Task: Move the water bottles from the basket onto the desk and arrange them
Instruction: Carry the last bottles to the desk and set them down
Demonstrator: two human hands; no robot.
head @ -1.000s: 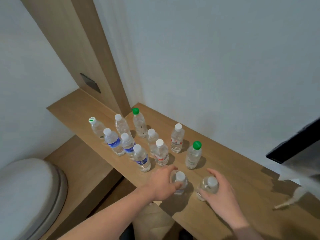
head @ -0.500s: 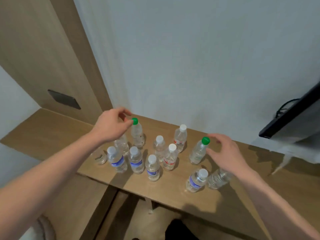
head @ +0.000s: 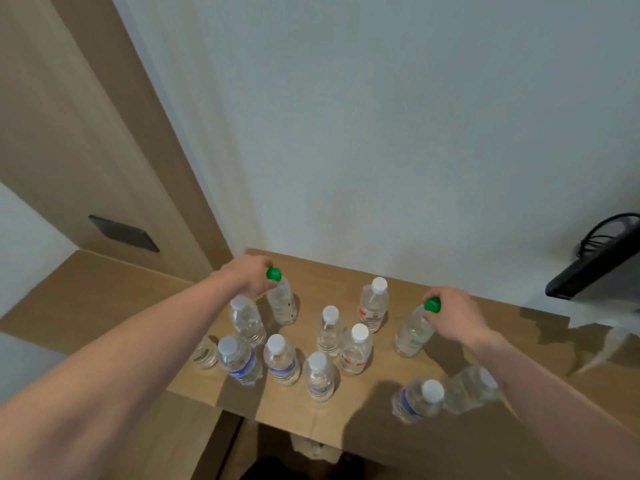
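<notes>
Several clear water bottles stand on the wooden desk (head: 346, 417). My left hand (head: 251, 277) grips the neck of a green-capped bottle (head: 282, 301) at the back left of the group. My right hand (head: 453, 315) holds the top of a second green-capped bottle (head: 414, 332) at the right, which leans toward the hand. Between them stand white-capped bottles, some with red labels (head: 372, 306) and some with blue labels (head: 282, 362). Two more bottles (head: 420, 400) stand near the front edge under my right forearm. No basket is in view.
A white wall runs behind the desk and a wooden panel with a dark plate (head: 123, 233) rises at the left. A dark screen with cables (head: 595, 261) juts in at the right. The desk's front edge lies just below the bottles.
Both hands have closed on the green-capped bottles: the left hand now grips its bottle's neck, and the right hand, which hovered open beside the cap, now holds it. The view has moved closer.
</notes>
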